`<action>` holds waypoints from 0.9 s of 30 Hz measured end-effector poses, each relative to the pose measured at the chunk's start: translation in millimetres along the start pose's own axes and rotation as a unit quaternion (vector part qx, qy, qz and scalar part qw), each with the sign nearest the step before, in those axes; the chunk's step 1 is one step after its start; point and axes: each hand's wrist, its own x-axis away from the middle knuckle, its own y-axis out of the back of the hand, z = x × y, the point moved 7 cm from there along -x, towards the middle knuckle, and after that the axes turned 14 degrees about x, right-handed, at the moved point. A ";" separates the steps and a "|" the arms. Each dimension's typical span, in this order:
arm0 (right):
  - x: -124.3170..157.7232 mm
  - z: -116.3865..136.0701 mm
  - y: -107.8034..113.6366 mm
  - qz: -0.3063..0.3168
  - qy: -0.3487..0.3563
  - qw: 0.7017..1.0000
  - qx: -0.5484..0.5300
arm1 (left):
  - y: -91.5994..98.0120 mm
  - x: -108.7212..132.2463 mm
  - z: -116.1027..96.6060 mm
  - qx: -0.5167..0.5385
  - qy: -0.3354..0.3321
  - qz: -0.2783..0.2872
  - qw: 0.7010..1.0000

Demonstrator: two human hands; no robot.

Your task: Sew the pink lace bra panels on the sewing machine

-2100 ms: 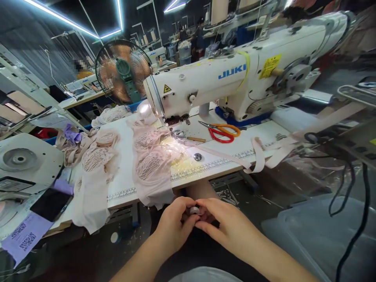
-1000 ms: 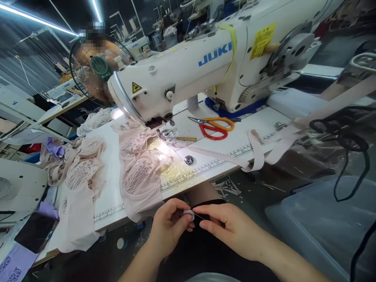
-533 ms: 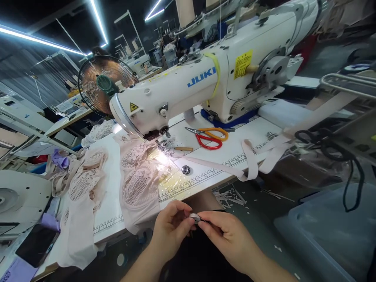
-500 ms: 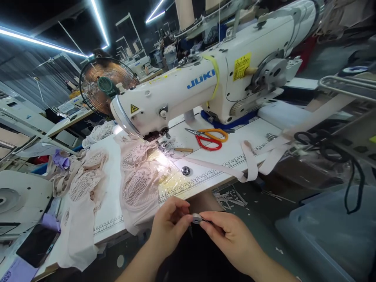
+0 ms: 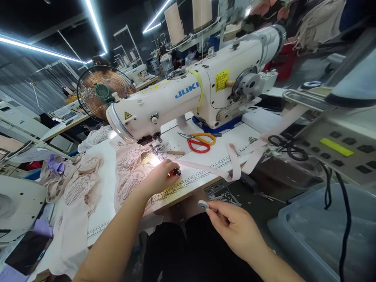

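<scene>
My left hand (image 5: pixel 160 178) reaches onto the white sewing table (image 5: pixel 205 172), beside the lit needle area. Its fingertips are pinched on a small dark round metal piece (image 5: pixel 177 171) lying by the printed ruler. My right hand (image 5: pixel 232 227) stays low in front of the table edge. Its thumb and finger are closed on a small silver bobbin (image 5: pixel 202 204). A white Juki sewing machine (image 5: pixel 182 98) stands just behind my left hand. Pink lace bra pieces (image 5: pixel 129 172) lie under my left wrist.
Orange and red scissors (image 5: pixel 199 141) lie near the machine base. A pink elastic strap (image 5: pixel 232 164) runs across the table and loops off its front edge. More lace pieces (image 5: pixel 76 184) lie left, a fan (image 5: pixel 101 92) behind. A control panel (image 5: pixel 337 145) and plastic bin (image 5: pixel 308 235) are right.
My hands have parted. The left hand went up onto the table to the round metal piece, while the right hand kept the bobbin below the edge. The view swung left.
</scene>
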 end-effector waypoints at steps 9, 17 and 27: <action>-2.1 47.5 -2.4 -0.106 0.163 0.977 0.084 | -86.7 92.2 20.3 0.713 0.107 -0.096 0.686; 14.2 74.8 -24.8 -0.104 0.280 0.930 0.213 | -92.0 112.1 29.7 0.790 0.132 -0.156 0.578; 21.8 78.5 -47.2 0.031 0.269 0.955 0.124 | -92.9 124.9 42.6 0.796 0.094 -0.199 0.564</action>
